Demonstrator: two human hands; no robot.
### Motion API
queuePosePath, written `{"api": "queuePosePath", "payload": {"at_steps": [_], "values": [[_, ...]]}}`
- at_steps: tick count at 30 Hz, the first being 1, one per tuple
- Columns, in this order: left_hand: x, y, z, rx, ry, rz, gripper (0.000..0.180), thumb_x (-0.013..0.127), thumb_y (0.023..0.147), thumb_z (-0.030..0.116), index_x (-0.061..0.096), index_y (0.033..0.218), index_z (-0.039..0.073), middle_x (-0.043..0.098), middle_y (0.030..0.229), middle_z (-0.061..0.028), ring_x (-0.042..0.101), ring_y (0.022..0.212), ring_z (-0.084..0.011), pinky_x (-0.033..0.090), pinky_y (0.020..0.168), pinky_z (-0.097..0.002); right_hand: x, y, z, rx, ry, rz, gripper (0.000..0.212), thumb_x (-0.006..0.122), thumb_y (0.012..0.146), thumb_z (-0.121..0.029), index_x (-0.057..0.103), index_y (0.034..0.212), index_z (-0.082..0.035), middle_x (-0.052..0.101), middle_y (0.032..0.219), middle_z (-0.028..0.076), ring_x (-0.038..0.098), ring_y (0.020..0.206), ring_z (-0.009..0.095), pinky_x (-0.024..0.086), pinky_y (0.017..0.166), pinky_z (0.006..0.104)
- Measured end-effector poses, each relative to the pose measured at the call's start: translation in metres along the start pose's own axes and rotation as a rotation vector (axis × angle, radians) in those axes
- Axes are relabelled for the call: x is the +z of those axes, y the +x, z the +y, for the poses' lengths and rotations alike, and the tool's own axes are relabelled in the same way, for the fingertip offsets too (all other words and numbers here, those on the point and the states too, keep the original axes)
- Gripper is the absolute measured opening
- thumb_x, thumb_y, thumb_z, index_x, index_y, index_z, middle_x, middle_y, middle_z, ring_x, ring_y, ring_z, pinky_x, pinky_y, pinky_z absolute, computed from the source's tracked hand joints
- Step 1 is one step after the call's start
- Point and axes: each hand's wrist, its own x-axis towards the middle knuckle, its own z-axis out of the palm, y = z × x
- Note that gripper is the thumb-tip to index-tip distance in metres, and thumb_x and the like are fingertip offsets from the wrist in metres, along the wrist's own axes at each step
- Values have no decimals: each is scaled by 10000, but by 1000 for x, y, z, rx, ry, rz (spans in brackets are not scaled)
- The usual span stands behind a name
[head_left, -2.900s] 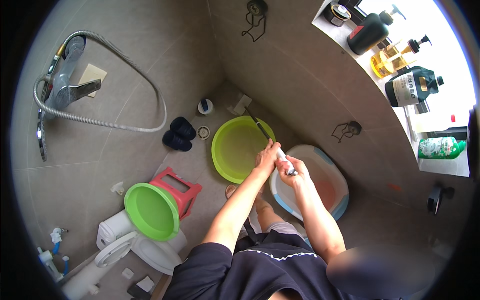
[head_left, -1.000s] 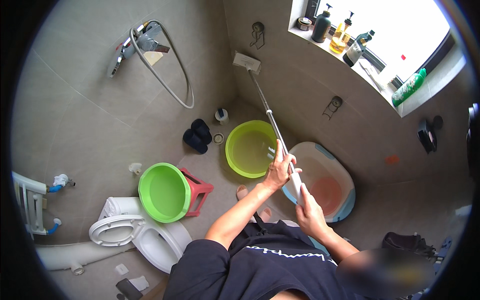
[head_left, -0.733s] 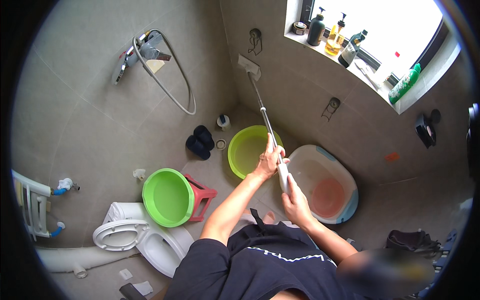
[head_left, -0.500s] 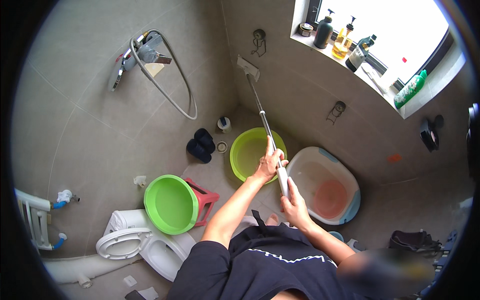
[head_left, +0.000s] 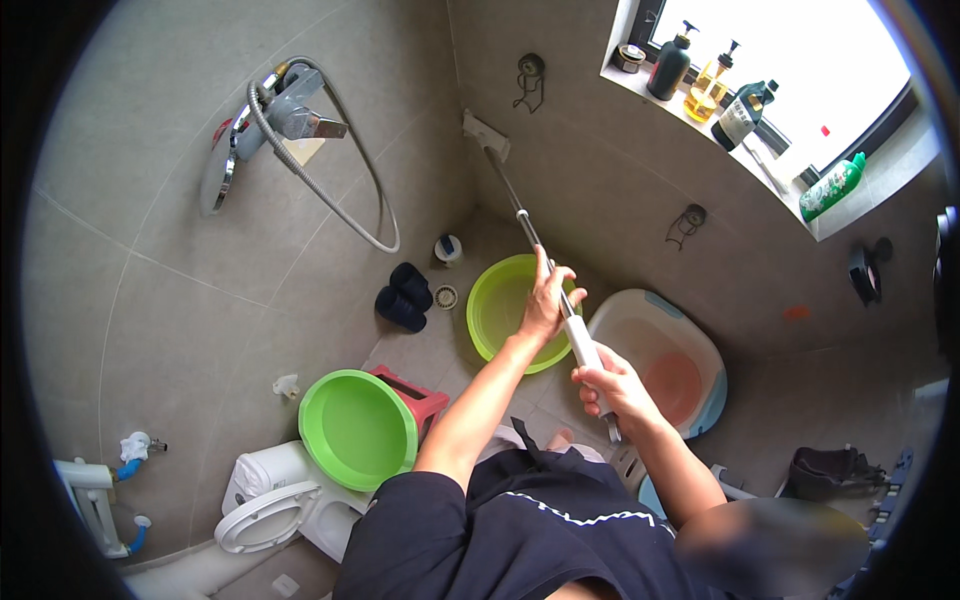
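A long-handled flat mop [head_left: 512,194] slants up and away from me, its metal pole ending in a white grip [head_left: 581,338]. Its pale flat head [head_left: 487,136] rests against the grey tiled wall by the corner. My left hand [head_left: 546,300] is closed round the pole just above the grip, the index finger lying along it. Lower down, my right hand [head_left: 617,384] wraps the white grip in a fist. Beneath the pole stands a yellow-green basin [head_left: 488,345], and beside it a white-and-blue tub [head_left: 708,352] with a pink basin [head_left: 672,388] showing inside.
A green basin [head_left: 360,428] sits on a red stool [head_left: 428,401] beside the toilet [head_left: 268,515]. Dark slippers [head_left: 403,298] lie near a floor drain [head_left: 446,297]. The shower fixture [head_left: 300,115] juts from the left wall. Bottles [head_left: 668,68] line the windowsill [head_left: 690,116].
The mop head has shifted slightly left along the wall, towards the corner. My right hand has tightened round the grip, whose end now shows below it. The whole view has tilted a little.
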Motion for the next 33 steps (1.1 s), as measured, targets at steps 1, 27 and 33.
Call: {"api": "queuePosePath", "payload": {"at_steps": [1, 27, 33], "values": [[-2, 6, 6, -41, 6, 62, 315, 696, 729, 233, 527, 945, 79, 172, 1344, -362, 458, 1109, -414, 418, 878, -380, 3, -1, -3, -27, -19, 8, 398, 533, 791, -61, 410, 1169, -40, 497, 794, 25, 456, 549, 72, 386, 428, 203], [43, -35, 112, 67, 110, 207, 466, 695, 732, 318, 503, 1064, 55, 132, 1325, -405, 358, 1163, -492, 411, 886, -413, -74, -103, 16, -258, -767, 62, 588, 492, 840, -102, 217, 1352, -19, 554, 934, 176, 574, 754, 239, 459, 671, 320], [50, -22, 63, -11, 37, 169, 435, 695, 741, 315, 509, 1050, 71, 92, 1384, -337, 347, 1217, -410, 381, 923, -376, -72, -62, 27, -328, -801, 103, 594, 503, 817, -106, 242, 1338, 9, 527, 1087, 246, 560, 973, 325, 419, 846, 348]]}}
